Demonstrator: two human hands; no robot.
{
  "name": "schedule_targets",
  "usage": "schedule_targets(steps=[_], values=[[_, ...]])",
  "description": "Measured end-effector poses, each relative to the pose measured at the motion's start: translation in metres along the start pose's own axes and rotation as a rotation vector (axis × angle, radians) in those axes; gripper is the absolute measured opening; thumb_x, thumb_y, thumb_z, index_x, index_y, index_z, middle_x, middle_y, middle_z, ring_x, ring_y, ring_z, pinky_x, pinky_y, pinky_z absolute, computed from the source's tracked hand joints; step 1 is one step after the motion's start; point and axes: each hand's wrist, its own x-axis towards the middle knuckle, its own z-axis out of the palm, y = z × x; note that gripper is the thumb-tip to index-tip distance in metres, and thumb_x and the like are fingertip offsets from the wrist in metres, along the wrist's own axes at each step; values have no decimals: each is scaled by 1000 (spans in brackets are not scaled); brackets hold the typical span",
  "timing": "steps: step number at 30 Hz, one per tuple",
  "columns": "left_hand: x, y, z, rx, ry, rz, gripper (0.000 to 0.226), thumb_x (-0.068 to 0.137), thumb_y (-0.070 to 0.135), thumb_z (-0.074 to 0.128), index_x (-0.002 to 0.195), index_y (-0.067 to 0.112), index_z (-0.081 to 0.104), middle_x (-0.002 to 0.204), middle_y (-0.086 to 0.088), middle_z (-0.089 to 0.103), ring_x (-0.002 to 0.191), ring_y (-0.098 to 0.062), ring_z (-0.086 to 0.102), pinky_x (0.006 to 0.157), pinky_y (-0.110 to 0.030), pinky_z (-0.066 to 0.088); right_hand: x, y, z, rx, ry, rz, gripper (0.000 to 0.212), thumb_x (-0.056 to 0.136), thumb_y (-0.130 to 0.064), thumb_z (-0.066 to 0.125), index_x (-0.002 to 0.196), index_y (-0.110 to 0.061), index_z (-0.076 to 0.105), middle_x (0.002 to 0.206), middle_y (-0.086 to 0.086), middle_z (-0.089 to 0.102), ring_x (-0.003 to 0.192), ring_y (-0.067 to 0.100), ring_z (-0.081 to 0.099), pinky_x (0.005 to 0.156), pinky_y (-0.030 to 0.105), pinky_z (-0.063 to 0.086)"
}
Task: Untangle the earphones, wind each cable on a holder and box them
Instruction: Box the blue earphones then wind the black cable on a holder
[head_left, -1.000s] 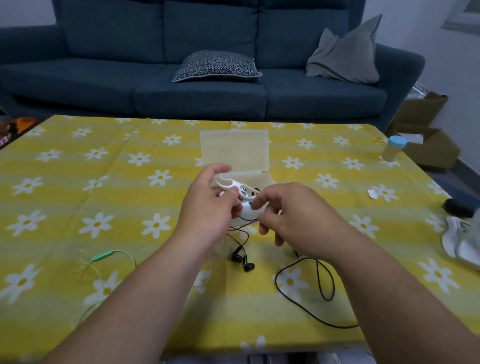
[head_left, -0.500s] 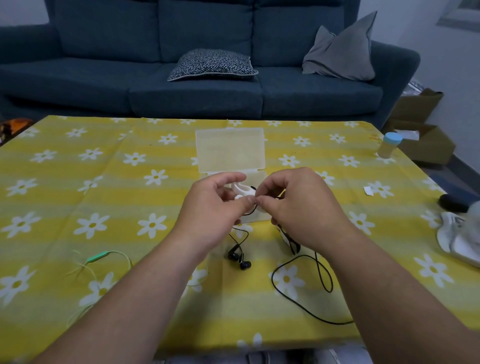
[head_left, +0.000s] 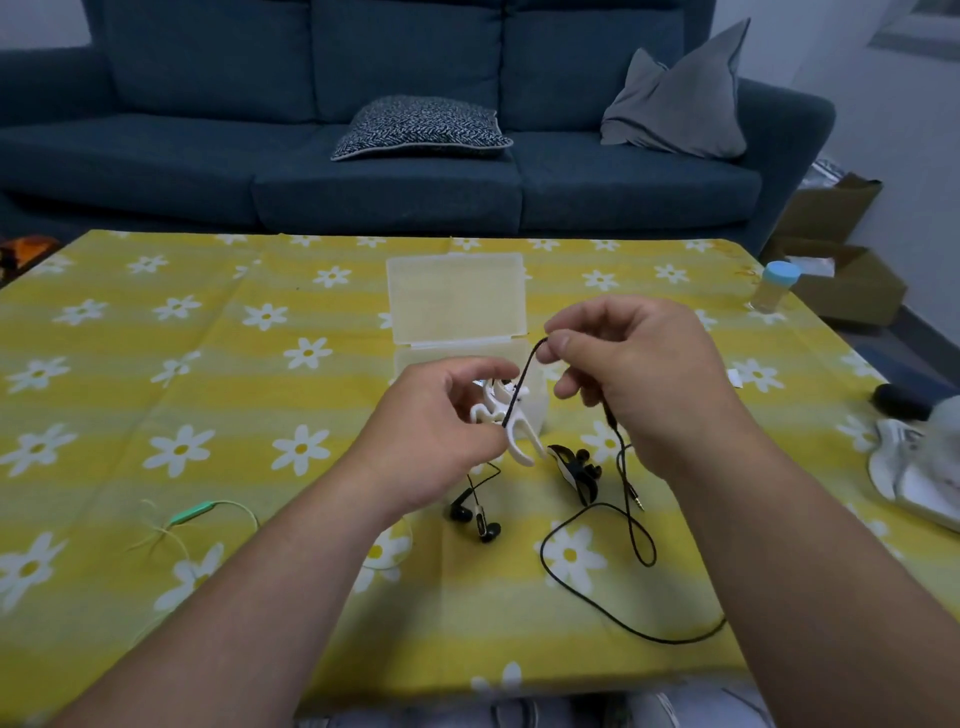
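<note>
Seen from above the person's own forearms, two bare hands work over a desk (head_left: 156, 395) covered in a yellow cloth printed with white daisies. The left hand (head_left: 436, 431) grips a white holder (head_left: 511, 423), a small curvy plastic piece with prongs, between thumb and curled fingers, lifted just above the cloth. The right hand (head_left: 639, 374) pinches a thin black cable (head_left: 525, 374) between thumb and forefinger, its other fingers loosely curled. The cable runs taut from the holder up to that pinch. Below the right hand it hangs down to the desk, where it lies in loose loops near the front edge, with the metal plug (head_left: 636, 501) resting beside them. Two black earbuds (head_left: 475, 519) lie on the cloth just under the left wrist, on short leads that rise toward the holder. A clear plastic box (head_left: 457, 296) stands open just behind the hands, its lid tilted back. Between the hands lies a small black-and-white item (head_left: 574, 467), too unclear to name. Pale green earphones (head_left: 197, 512) lie loose at the left of the desk. A small bottle (head_left: 776, 288) with a blue cap stands at the far right corner, and a dark blue sofa (head_left: 363, 171) fills the background.
</note>
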Motion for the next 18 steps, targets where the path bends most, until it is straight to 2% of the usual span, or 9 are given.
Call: schedule_targets(steps=[2,3,6,8,15,18], values=[[-1,-1,0,31,-34,-1,49,70,10,67,114,33,69,89,-9,70,78,-29,63,71,-35,54,2,-2,-5,119,43,32,9,90,1,64,93,-4,69,80,9,76,52,14,61,47,21,43],[-1,-1,-1,43,-49,-3,48,71,10,67,112,35,69,90,-8,70,80,-30,63,72,-35,54,4,-3,-7,173,59,49,10,91,2,62,96,-4,69,82,9,76,53,13,61,48,21,43],[-3,-3,-4,73,-77,-22,50,77,2,65,107,42,66,76,5,58,65,-13,52,60,-18,44,8,-5,-18,315,111,93,15,93,2,58,99,-6,68,85,8,77,54,12,61,51,20,45],[-3,-1,-8,76,-86,-28,50,79,2,63,109,41,68,74,8,52,65,-10,48,58,-16,40,10,-6,-26,396,152,106,15,93,2,58,100,-7,68,84,7,76,55,11,61,51,19,45],[-5,0,-16,69,-203,-26,53,79,-2,59,113,38,68,77,4,49,67,-14,47,64,-26,42,10,-6,-32,496,214,125,14,94,0,58,98,-10,67,80,5,76,58,10,63,53,18,45],[-7,-4,-14,209,-240,-20,56,74,0,63,114,39,68,79,7,52,69,-20,54,66,-30,52,11,-8,-32,568,203,111,14,94,-1,57,96,-10,67,82,5,75,60,10,64,55,17,46]])
